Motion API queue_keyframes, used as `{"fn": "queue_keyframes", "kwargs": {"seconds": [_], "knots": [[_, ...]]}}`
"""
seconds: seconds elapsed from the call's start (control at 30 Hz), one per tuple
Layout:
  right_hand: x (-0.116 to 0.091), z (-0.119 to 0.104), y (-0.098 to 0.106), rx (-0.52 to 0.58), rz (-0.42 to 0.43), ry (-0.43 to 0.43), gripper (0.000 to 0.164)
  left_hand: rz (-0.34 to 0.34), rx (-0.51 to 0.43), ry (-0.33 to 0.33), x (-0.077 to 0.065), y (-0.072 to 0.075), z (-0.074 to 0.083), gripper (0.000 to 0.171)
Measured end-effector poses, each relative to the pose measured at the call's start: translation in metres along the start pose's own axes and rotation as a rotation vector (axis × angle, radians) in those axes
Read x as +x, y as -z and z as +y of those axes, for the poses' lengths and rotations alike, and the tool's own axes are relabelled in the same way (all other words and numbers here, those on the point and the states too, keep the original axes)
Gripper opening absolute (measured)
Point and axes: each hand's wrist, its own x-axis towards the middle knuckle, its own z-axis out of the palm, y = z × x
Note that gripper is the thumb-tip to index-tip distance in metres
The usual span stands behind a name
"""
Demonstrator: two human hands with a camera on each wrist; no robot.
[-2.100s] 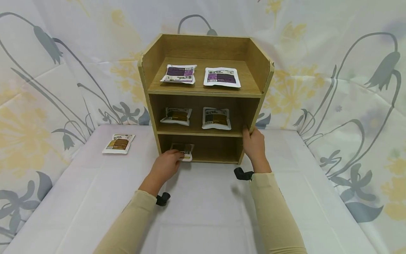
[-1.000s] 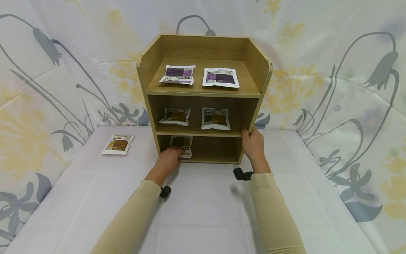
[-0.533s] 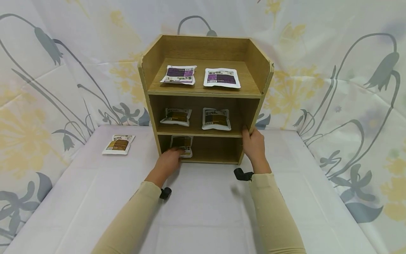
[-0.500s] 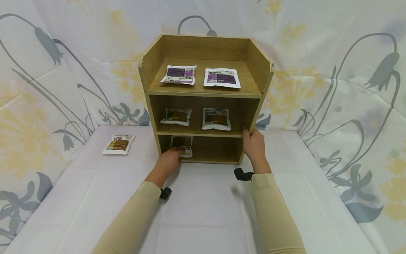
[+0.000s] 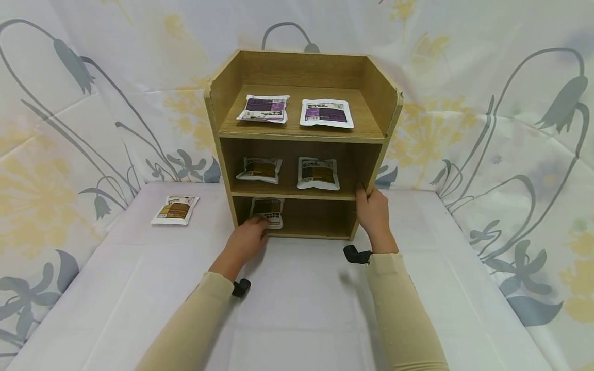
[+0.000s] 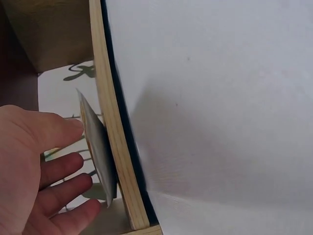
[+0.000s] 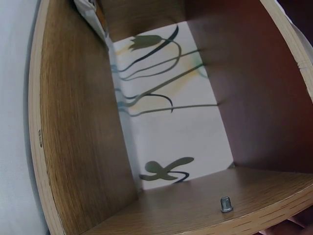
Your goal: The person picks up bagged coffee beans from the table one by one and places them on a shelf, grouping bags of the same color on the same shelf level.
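Note:
A small wooden shelf unit (image 5: pixel 301 137) with three levels stands at the back of the table. On the bottom shelf, at its left end, lies a white-edged pouch (image 5: pixel 266 208) with a dark brown label. My left hand (image 5: pixel 248 238) is at its front edge. In the left wrist view, the thumb tip is right beside the pouch (image 6: pixel 98 147), with the other fingers loosely spread and not curled round it. My right hand (image 5: pixel 374 211) grips the shelf unit's right side panel near the bottom. Most of that hand is out of sight in the right wrist view.
Two purple-labelled pouches (image 5: pixel 327 113) lie on the top level, and two dark-labelled pouches (image 5: pixel 318 173) on the middle one. Another brown-labelled pouch (image 5: pixel 176 210) lies on the white tablecloth (image 5: pixel 297 309) at left. A metal peg (image 7: pixel 226 204) juts from the side panel's inner face.
Since the earliest frame, the pouch on the bottom shelf has moved farther in and now lies flat there. My left hand has since eased back slightly; the right hand has stayed put.

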Motion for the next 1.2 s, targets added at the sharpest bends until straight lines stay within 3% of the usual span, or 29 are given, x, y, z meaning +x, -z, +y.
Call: {"fn": "queue_keyframes", "kwargs": {"seconds": [0.27, 0.53, 0.83, 1.2], "knots": [[0.001, 0.001, 0.0, -0.006, 0.009, 0.008, 0.052, 0.003, 0.01, 0.003, -0.006, 0.007, 0.005, 0.028], [0.002, 0.002, 0.0, 0.003, 0.001, 0.012, 0.053, -0.046, -0.003, 0.035, -0.013, 0.017, 0.007, 0.032], [0.001, 0.0, 0.001, -0.007, -0.001, 0.001, 0.054, -0.064, 0.003, 0.077, -0.025, 0.025, 0.0, 0.027], [0.001, 0.001, -0.001, -0.011, -0.005, -0.008, 0.054, -0.013, -0.017, 0.104, -0.041, 0.033, -0.019, 0.021]]}}
